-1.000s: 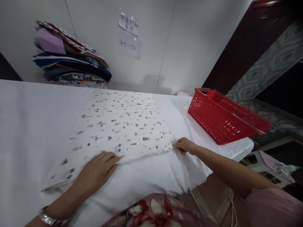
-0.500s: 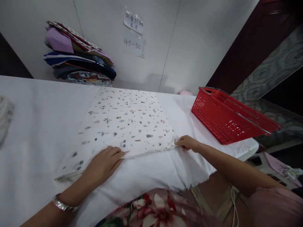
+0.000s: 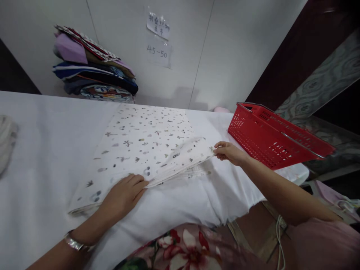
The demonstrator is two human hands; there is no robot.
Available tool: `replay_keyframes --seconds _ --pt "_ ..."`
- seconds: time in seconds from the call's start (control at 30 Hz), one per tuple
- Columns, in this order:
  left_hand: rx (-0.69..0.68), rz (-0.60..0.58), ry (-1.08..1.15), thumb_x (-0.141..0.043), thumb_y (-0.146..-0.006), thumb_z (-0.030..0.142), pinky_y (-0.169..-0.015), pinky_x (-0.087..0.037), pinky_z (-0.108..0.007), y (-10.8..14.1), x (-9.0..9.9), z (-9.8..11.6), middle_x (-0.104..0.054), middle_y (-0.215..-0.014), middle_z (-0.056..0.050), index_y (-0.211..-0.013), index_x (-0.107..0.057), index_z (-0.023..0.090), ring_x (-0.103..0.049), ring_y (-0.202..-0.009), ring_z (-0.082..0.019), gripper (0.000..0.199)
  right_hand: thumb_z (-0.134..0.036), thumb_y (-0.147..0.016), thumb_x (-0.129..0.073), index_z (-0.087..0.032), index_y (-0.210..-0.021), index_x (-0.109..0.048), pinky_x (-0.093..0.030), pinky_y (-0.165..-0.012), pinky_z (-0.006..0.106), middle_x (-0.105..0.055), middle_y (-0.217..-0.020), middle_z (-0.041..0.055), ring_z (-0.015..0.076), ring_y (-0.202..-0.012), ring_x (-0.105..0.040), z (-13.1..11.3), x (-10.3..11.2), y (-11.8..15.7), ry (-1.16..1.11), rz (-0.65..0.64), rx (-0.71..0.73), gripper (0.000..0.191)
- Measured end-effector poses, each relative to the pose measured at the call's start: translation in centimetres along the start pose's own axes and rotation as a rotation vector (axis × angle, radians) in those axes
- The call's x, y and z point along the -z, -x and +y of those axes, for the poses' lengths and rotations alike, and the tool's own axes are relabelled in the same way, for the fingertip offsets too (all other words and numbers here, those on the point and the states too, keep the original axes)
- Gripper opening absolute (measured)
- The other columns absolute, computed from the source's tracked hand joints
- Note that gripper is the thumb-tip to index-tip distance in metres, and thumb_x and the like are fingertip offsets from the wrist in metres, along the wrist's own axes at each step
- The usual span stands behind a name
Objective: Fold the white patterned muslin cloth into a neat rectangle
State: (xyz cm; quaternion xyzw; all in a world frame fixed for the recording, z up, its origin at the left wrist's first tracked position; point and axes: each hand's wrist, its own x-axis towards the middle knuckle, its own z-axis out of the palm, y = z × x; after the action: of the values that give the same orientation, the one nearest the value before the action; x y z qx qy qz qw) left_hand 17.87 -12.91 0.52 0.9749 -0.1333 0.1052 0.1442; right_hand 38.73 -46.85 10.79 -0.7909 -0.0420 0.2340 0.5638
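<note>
A white cloth with a small plant and animal print [image 3: 135,142] lies folded in layers across the table. My right hand [image 3: 229,153] pinches its near right corner and holds it up off the table. Beneath the raised layers, more of the same cloth stays down on the white table cover. At the near edge, my left hand [image 3: 126,193] is closed on the cloth, its fingers on top; the thumb's grip is partly hidden. A silver bracelet circles my left wrist.
A red plastic basket [image 3: 261,135] with metal handles stands right of the cloth. Several folded fabrics form a stack [image 3: 95,71] against the wall at back left. Another pale bundle [image 3: 6,142] sits at the left edge. Paper signs [image 3: 158,52] hang on the wall.
My right hand has lifted the cloth's near right corner and moved it slightly away from me, folding the edge up. My left hand stays in place.
</note>
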Motion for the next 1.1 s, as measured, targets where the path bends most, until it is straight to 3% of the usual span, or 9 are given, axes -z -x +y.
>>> replay_keyframes --seconds 0.27,0.47,0.53,0.63,0.77,1.1 --pt "-0.006 0.019 0.009 -0.039 -0.091 0.035 -0.073 -0.042 -0.030 0.0 0.2 0.2 -0.060 -0.089 -0.003 -0.093 -0.063 0.024 -0.053 -0.083 -0.018 0.027 -0.017 -0.065 -0.070 -0.018 -0.080 -0.049 -0.044 -0.045 0.018 -0.060 -0.058 -0.0002 0.0101 -0.050 -0.056 3.0 -1.0 0.7 -0.005 -0.048 -0.158 0.026" --pt "0.002 0.007 0.004 -0.040 -0.090 0.034 -0.073 -0.042 -0.031 0.0 0.1 0.1 -0.060 -0.089 -0.004 -0.093 -0.064 0.025 -0.053 -0.083 -0.018 0.026 -0.022 -0.068 -0.071 -0.020 -0.091 -0.048 -0.049 -0.055 0.019 -0.060 -0.069 -0.0023 0.0101 -0.062 -0.061 1.2 -1.2 0.5 -0.197 -0.057 0.112 0.032" --pt "0.001 -0.003 0.000 -0.040 -0.090 0.034 -0.073 -0.042 -0.031 0.0 0.1 0.1 -0.060 -0.089 -0.004 -0.093 -0.064 0.025 -0.053 -0.083 -0.019 0.026 -0.021 -0.069 -0.070 -0.019 -0.092 -0.047 -0.050 -0.057 0.020 -0.061 -0.067 -0.0020 0.0106 -0.060 -0.061 2.0 -1.6 0.6 -0.155 -0.078 0.027 0.032" --pt "-0.001 -0.002 -0.005 -0.040 -0.090 0.032 -0.073 -0.042 -0.031 0.0 0.2 0.1 -0.059 -0.089 -0.003 -0.092 -0.063 0.024 -0.053 -0.083 -0.018 0.025 -0.018 -0.069 -0.070 -0.016 -0.085 -0.048 -0.052 -0.053 0.025 -0.062 -0.059 0.0012 0.0127 -0.052 -0.060 4.7 -2.2 0.7 0.000 -0.122 -0.210 0.028" --pt "-0.005 0.007 -0.001 -0.040 -0.090 0.031 -0.072 -0.041 -0.030 0.0 0.2 0.2 -0.059 -0.089 -0.003 -0.091 -0.063 0.024 -0.053 -0.083 -0.018 0.024 -0.018 -0.069 -0.071 -0.013 -0.077 -0.052 -0.054 -0.049 0.026 -0.062 -0.057 0.0036 0.0131 -0.048 -0.059 7.1 -2.2 0.7 0.094 -0.111 -0.272 0.021" --pt "-0.019 0.014 0.028 -0.039 -0.090 0.031 -0.071 -0.041 -0.029 0.0 0.3 0.2 -0.058 -0.089 -0.003 -0.092 -0.063 0.024 -0.053 -0.082 -0.018 0.025 -0.030 -0.063 -0.076 -0.013 -0.065 -0.055 -0.049 -0.037 0.024 -0.061 -0.054 0.0040 0.0150 -0.044 -0.058 6.3 -2.0 0.2 0.286 -0.188 -0.382 0.027"
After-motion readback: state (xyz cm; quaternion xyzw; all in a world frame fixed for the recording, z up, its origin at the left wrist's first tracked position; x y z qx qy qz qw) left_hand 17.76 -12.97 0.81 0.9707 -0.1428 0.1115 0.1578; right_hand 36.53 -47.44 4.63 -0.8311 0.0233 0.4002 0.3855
